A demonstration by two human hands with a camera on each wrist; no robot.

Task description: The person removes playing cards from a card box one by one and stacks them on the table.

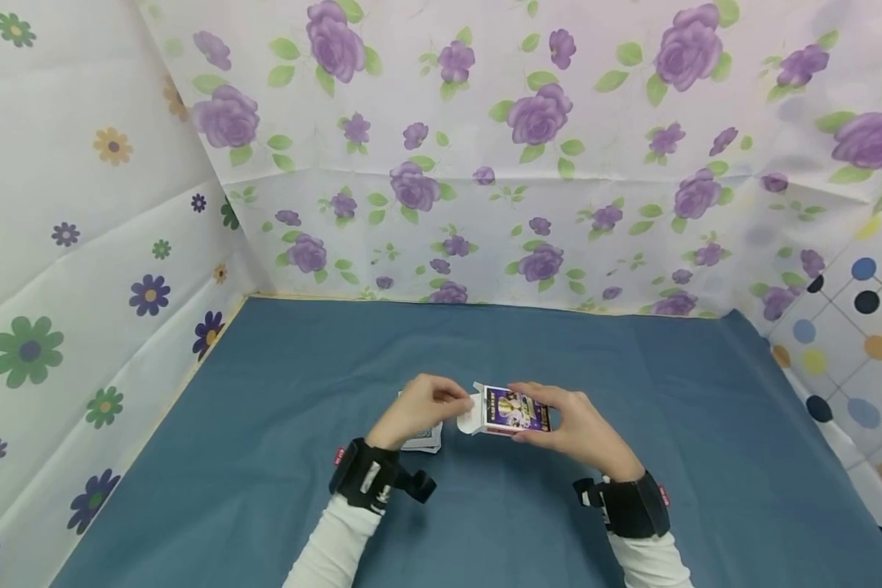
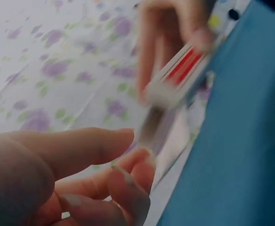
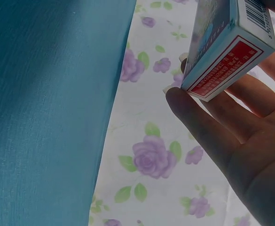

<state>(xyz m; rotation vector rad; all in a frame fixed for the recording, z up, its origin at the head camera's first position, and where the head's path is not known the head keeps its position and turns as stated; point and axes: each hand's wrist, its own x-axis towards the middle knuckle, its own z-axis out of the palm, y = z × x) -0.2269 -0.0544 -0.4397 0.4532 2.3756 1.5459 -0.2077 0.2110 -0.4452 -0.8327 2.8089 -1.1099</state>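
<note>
A small playing-card box [image 1: 518, 411], purple and yellow on its face, is held level above the table by my right hand [image 1: 576, 425]. The right thumb and fingers grip its opposite long edges near the closed end. Its red-and-white side panel [image 3: 226, 66] shows in the right wrist view. The white end flap [image 1: 470, 420] stands open toward my left hand [image 1: 419, 408], whose thumb and fingertips pinch at the flap. Beneath the left hand lies a stack of playing cards [image 1: 426, 439], partly hidden by that hand, patterned back up.
Dark blue cloth [image 1: 301, 367] covers the table. Flower-printed sheeting [image 1: 485, 204] rises along the far edge, with more patterned sheets at the left and right sides. Black straps [image 1: 367, 475] with wrist cameras sit on both wrists.
</note>
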